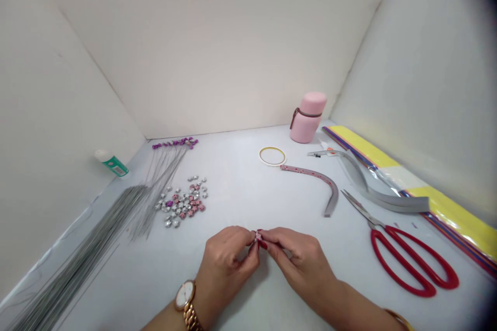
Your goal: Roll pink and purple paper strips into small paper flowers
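Near the table's front middle, my left hand [232, 254] and my right hand [301, 256] meet at the fingertips. Both pinch one small pinkish folded paper star [258, 237] between thumb and forefinger; the fingers partly hide it. To the left lies a loose group of silver and pink stars [190, 201] with a purple one among them. A curved bundle of pink-dotted paper strips [310, 173] lies beyond my right hand. Red-handled scissors [380, 225] rest to the right, blades partly apart.
Thin grey wires [89, 248] lie at left, some tipped with purple stars [174, 143]. A green glue bottle [114, 164] is by the left wall. A tape roll [272, 156], pink flask [308, 118], grey strips [399, 202] and yellow packets [450, 209] lie behind and right.
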### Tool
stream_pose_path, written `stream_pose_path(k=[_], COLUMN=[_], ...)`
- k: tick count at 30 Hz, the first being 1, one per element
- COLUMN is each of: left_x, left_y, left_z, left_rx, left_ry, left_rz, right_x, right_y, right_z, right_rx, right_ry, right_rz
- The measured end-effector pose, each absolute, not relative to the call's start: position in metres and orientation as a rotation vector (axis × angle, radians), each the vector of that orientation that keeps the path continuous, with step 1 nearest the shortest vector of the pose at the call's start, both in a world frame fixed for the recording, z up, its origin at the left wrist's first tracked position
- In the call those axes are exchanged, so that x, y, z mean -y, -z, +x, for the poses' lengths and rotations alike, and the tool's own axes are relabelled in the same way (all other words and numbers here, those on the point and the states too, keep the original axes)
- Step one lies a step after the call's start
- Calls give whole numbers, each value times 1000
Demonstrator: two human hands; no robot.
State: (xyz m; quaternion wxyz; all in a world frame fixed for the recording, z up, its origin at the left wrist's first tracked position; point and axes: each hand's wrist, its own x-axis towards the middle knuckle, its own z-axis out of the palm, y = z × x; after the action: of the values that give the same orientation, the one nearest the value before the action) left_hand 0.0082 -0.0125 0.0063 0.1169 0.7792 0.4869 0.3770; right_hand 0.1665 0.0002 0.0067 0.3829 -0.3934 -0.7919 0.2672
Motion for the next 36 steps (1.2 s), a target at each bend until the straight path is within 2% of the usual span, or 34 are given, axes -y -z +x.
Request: stream_pose_path(k=[6,13,36], left_x=[12,10,13], left_y=[-5,-6,-3], left_z=[9,6,6], left_rx=[-1400,-1427,-1371], left_ry=[-1082,-1079,-1136], left_rz=[2317,2080,2123], right_x=[-2,-3,-2], right_y=[-6,-6,1], right_z=[168,168,168], right_rx=[2036,2007,1973], right_ry=[-708,-816,-667], right_rz=[-989,-1010,-1066])
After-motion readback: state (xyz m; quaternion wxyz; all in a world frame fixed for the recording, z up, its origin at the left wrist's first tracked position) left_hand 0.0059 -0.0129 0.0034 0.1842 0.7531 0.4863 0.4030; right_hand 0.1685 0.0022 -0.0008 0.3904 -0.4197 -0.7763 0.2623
